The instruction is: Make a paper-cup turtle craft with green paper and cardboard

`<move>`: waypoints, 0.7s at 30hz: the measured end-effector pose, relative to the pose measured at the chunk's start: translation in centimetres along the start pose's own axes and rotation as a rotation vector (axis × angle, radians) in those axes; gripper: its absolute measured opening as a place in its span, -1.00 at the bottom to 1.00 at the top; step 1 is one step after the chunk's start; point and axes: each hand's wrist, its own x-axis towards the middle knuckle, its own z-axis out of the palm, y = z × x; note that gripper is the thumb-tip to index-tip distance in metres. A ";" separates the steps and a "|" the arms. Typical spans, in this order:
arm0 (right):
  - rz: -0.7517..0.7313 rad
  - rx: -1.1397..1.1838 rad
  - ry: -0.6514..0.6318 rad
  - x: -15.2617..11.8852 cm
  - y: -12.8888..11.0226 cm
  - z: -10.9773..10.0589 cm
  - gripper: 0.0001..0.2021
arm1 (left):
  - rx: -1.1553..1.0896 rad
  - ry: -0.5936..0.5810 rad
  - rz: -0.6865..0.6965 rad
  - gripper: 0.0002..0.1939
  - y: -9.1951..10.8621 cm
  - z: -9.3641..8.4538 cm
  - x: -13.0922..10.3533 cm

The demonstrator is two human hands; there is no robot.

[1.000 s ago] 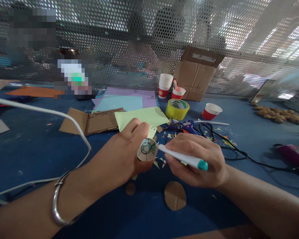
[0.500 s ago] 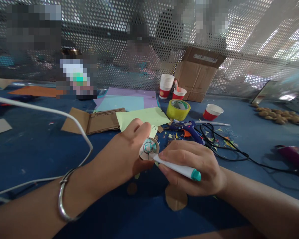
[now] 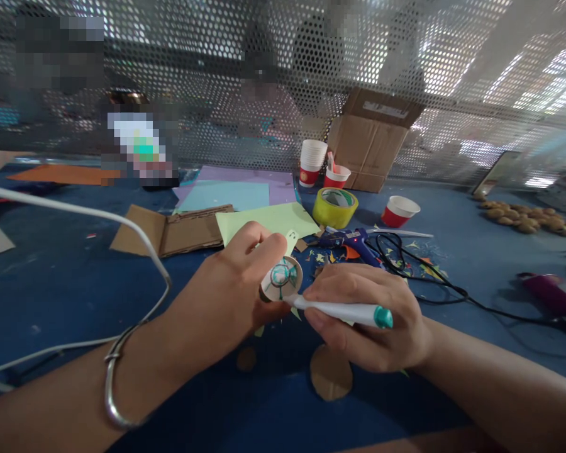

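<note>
My left hand [image 3: 238,277] is closed around a small paper cup [image 3: 274,290], tilted so that its round white end faces me. Teal and dark lines form a ring with spokes on that end. In my right hand [image 3: 365,314] is a white marker pen [image 3: 339,311] with a teal end, its tip at the lower right of the drawn circle. A pale green piece with small dark marks [image 3: 291,239] shows just behind the cup. Below my hands lie a larger cardboard disc [image 3: 331,374] and a smaller cardboard disc [image 3: 246,358].
A blue glue gun [image 3: 349,242] with a black cord lies behind my right hand among paper scraps. Farther back are yellow tape [image 3: 334,209], red-and-white cups [image 3: 400,211] and a cardboard box [image 3: 370,145]. A white cable [image 3: 99,215] crosses the left side. Folded cardboard [image 3: 193,233] lies nearby.
The marker has turned to lie flatter, and its tip has moved slightly left and down along the drawn circle's edge. The view has shifted a little.
</note>
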 end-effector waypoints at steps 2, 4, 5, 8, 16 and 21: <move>-0.010 -0.033 0.041 0.0 0.1 -0.1 -0.88 | -0.008 -0.016 -0.003 -0.74 0.1 0.1 0.1; 0.000 -0.052 0.058 -0.1 0.1 -0.1 -0.87 | -0.032 -0.041 -0.007 -0.73 0.2 0.2 0.1; -0.001 -0.054 0.059 -0.2 0.2 0.0 -0.86 | -0.045 -0.054 -0.009 -0.73 0.2 0.3 0.1; -0.026 -0.056 0.031 -0.3 0.2 0.1 -0.85 | -0.078 -0.083 0.004 -0.76 0.2 0.4 -0.1; -0.048 -0.077 0.015 -0.3 0.1 0.3 -0.82 | -0.037 -0.087 0.009 -0.72 0.4 0.7 -0.3; -0.079 -0.050 0.015 0.0 -0.1 0.6 -0.88 | 0.004 -0.104 0.007 -0.71 0.5 0.7 -0.4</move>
